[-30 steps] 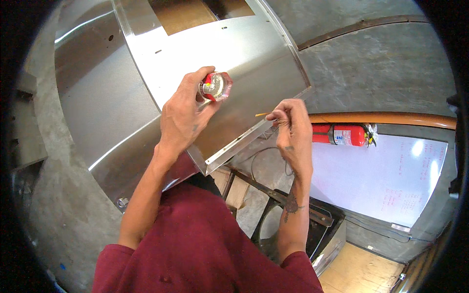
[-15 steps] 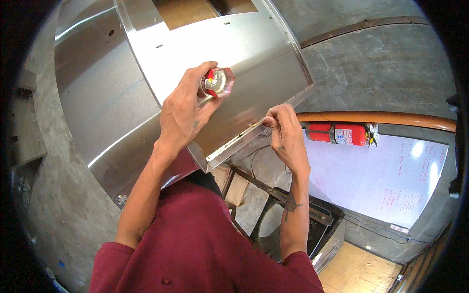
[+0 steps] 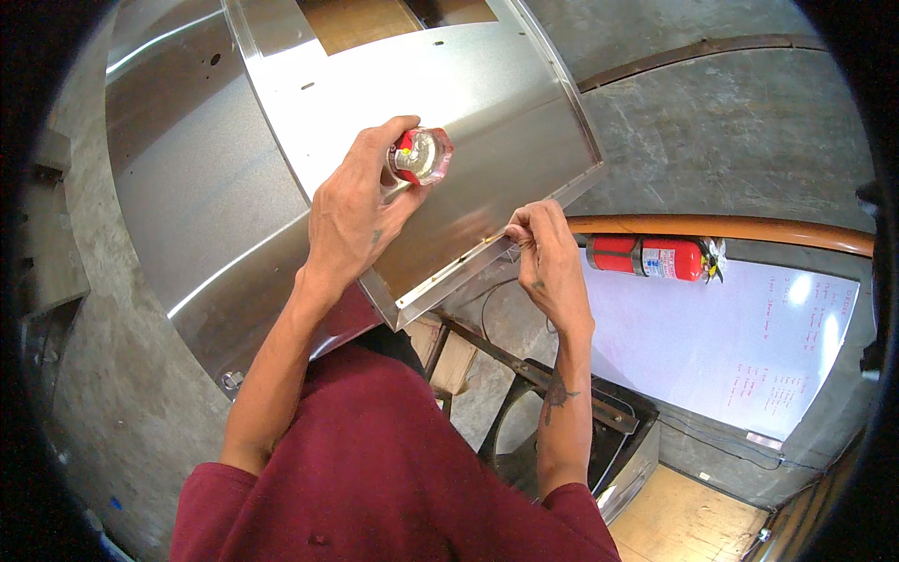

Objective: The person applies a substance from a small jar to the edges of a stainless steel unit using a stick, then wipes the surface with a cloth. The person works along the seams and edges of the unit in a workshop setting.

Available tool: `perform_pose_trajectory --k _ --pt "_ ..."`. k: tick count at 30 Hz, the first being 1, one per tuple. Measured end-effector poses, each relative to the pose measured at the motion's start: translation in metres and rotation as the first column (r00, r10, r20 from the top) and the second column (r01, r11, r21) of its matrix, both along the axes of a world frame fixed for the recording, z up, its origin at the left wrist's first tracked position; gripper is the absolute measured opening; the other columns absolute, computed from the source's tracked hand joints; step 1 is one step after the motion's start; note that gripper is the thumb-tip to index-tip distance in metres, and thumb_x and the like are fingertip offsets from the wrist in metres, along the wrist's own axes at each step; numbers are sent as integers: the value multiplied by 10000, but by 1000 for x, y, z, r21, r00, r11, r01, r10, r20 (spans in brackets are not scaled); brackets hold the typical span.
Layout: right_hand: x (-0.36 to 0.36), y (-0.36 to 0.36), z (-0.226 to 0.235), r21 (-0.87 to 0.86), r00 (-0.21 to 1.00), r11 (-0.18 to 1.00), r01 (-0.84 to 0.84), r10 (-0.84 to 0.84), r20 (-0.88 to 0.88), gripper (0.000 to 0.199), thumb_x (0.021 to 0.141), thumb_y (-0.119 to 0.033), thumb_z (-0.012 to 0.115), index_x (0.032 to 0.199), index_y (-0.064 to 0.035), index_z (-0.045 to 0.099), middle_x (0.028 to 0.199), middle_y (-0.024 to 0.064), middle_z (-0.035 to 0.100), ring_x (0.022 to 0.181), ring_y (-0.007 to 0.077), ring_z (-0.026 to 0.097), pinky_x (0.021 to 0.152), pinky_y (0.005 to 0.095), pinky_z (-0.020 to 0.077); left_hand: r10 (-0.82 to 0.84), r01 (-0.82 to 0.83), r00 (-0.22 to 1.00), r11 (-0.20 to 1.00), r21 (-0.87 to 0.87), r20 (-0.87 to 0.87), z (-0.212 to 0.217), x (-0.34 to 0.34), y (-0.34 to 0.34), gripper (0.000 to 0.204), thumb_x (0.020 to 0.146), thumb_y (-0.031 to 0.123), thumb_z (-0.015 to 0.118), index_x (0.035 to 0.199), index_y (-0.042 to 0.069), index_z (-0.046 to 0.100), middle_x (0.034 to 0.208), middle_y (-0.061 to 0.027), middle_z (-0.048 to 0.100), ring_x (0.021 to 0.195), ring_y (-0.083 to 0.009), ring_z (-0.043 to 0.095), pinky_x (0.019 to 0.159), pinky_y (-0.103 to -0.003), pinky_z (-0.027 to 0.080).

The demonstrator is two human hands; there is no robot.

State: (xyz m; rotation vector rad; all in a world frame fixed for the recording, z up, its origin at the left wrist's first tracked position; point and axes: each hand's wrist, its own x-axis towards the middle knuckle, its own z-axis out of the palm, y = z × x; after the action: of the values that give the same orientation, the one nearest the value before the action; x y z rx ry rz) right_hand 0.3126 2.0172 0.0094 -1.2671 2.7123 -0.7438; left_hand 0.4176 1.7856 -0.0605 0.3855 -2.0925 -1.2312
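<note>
A large sheet-metal panel (image 3: 487, 164) with folded edges and cut-outs lies before me. My left hand (image 3: 346, 215) is closed round a small clear bottle (image 3: 433, 155) with a red and yellow label, above the panel's bright face. My right hand (image 3: 548, 258) is at the panel's near right flange (image 3: 449, 281), thumb and fingertips pinched together against its edge. Whatever sits between those fingertips is too small or hidden to make out. A pale strip with small marks runs along the inside of that flange.
A red fire extinguisher (image 3: 655, 258) and an orange pipe (image 3: 730, 227) are right of my right hand. Beyond them is a whiteboard (image 3: 693, 328) with writing. Below my right forearm stands a dark metal frame (image 3: 618, 412) with a round opening.
Almost nothing differs. Both hands keep their places and grips, and the whole view has shifted very slightly.
</note>
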Motion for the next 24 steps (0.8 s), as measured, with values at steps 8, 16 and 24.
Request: perform_pose_trajectory --k 8,16,24 --pt "-2 2 -3 -15 1000 1000 5 -5 12 132 988 82 670 1083 26 597 1029 159 582 904 329 615 824 395 533 -3 2 1000 1000 9 23 4 2 0 639 918 263 914 1475 166 616 1283 -102 749 1012 -236 777 836 -380 633" --pt "-2 1 0 0 1000 1000 -2 2 20 112 1008 47 669 1091 18 600 1052 170 581 932 365 620 837 427 526 5 -5 1000 1000 9 15 3 1 0 648 895 221 921 1464 155 619 1255 -99 755 969 -235 785 815 -373 647" --pt "-3 4 0 16 999 1000 -16 15 38 114 1023 21 660 1122 12 602 1102 187 592 1005 417 643 882 475 534 6 -6 1000 1000 -1 -9 -1 0 0 634 908 265 926 1461 169 630 1272 -99 758 985 -233 778 809 -369 634"
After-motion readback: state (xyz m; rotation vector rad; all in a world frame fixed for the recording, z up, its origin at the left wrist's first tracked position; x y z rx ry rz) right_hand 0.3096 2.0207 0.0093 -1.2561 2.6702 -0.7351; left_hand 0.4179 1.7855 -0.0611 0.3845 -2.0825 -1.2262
